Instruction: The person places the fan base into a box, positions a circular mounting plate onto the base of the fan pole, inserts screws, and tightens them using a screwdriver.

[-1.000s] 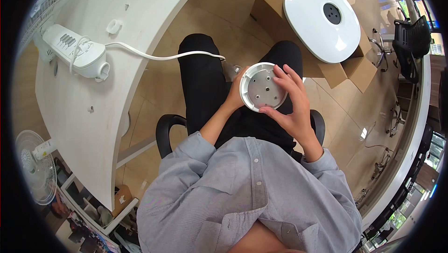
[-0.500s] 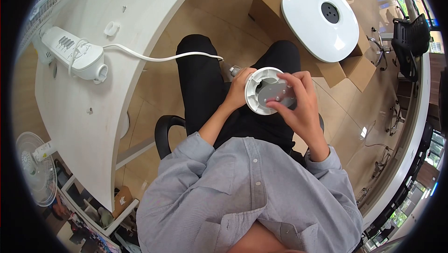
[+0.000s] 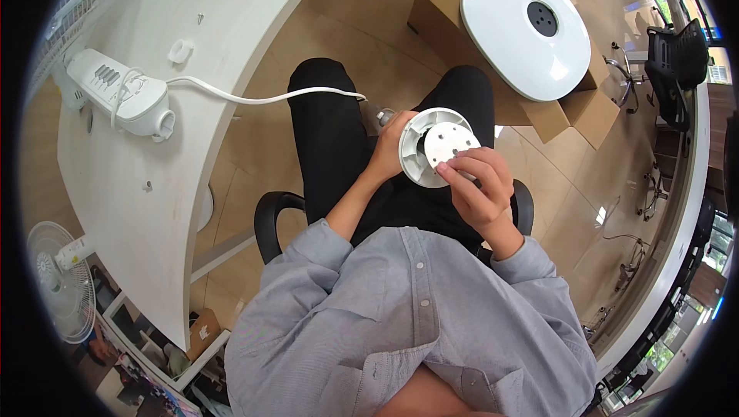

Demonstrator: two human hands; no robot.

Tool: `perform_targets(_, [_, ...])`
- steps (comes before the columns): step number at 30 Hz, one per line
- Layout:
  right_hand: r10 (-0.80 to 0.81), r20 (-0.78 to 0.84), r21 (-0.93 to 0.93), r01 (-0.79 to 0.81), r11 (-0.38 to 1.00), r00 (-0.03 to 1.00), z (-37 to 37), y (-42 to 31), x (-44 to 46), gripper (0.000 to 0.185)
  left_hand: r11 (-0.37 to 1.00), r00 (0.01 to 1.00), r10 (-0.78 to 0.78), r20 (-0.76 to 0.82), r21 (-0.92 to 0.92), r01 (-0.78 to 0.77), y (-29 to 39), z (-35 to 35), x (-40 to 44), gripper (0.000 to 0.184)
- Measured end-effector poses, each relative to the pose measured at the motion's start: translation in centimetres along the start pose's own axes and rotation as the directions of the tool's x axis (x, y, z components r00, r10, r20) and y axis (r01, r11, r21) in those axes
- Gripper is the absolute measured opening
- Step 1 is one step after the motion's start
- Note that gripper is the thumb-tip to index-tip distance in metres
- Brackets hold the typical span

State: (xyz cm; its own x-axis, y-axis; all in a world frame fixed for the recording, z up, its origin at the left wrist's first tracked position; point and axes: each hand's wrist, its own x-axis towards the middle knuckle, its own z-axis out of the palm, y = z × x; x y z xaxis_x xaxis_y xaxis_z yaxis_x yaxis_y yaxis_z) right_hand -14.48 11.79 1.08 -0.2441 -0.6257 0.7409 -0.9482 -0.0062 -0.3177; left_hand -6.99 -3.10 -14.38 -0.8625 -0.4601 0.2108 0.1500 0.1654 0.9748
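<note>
White plastic fills both hands in the head view: my left hand (image 3: 390, 145) grips the ribbed cup (image 3: 412, 165), and my right hand (image 3: 483, 186) pinches the perforated disc (image 3: 443, 142) over the cup's right rim, where a loose pinch could drop it. Jerking my left knee (image 3: 319, 75) could tug the cord (image 3: 231, 97) crossing the table's (image 3: 154, 240) curved edge.

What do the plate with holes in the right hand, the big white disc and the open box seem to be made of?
Plate with holes: smooth, perhaps metal, though its pale face leaves plastic possible.
White disc: glossy, probably plastic or painted metal, given its reflections.
Open box: matte cardboard, brown with folded flaps.
</note>
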Motion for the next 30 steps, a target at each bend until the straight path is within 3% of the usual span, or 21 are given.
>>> perform_targets(5, [0.079, 0.160, 0.031, -0.085, 0.996, 0.984, 1.0, -0.5, -0.2, 0.038, 0.988, 0.998, -0.063, -0.006, -0.142, 0.061, -0.8, 0.0, -0.5, 0.042])
perform_targets(9, [0.135, 0.357, 0.099, -0.181, 0.978, 0.924, -0.1, -1.1, 0.8, 0.037, 0.988, 0.998, -0.067, -0.003, -0.143, 0.066, -2.0, 0.1, -0.8, 0.043])
perform_targets(13, [0.048, 0.299, 0.069, -0.071, 0.995, 0.953, -0.2, 0.0, -0.1, 0.043, 0.998, 1.000, 0.006, 0.000, -0.063, -0.006, -1.9, 0.1, -0.5, 0.043])
perform_targets(16, [0.288, 0.280, -0.018, -0.295, 0.955, 0.916, -0.9, -0.5, 0.9, 0.053, 0.998, 1.000, -0.007, -0.007, -0.066, 0.007, -1.8, 0.1, -0.5, 0.042])
perform_targets(21, [0.412, 0.314, 0.038, -0.445, 0.895, 0.856, -0.7, -0.2, 0.6, 0.068, 0.998, 1.000, -0.002, -0.017, -0.062, 0.001, -2.2, 0.4, -0.7, 0.042])
perform_targets(23, [0.460, 0.314, 0.095, -0.510, 0.855, 0.830, -0.6, -0.3, 0.7, 0.068, 0.973, 0.993, -0.122, -0.010, -0.198, 0.118, -2.8, 0.5, -1.0, 0.042])
perform_targets(26, [0.456, 0.424, 0.090, -0.537, 0.839, 0.782, -1.0, 0.3, 1.2, 0.068, 0.818, 0.934, -0.355, 0.047, -0.468, 0.335, -3.2, 0.8, -1.5, 0.042])
perform_targets(30, [0.417, 0.523, 0.169, -0.570, 0.804, 0.744, -1.7, 1.1, 1.9, 0.066, 0.804, 0.927, -0.372, 0.054, -0.479, 0.351, -3.2, 0.8, -1.4, 0.042])
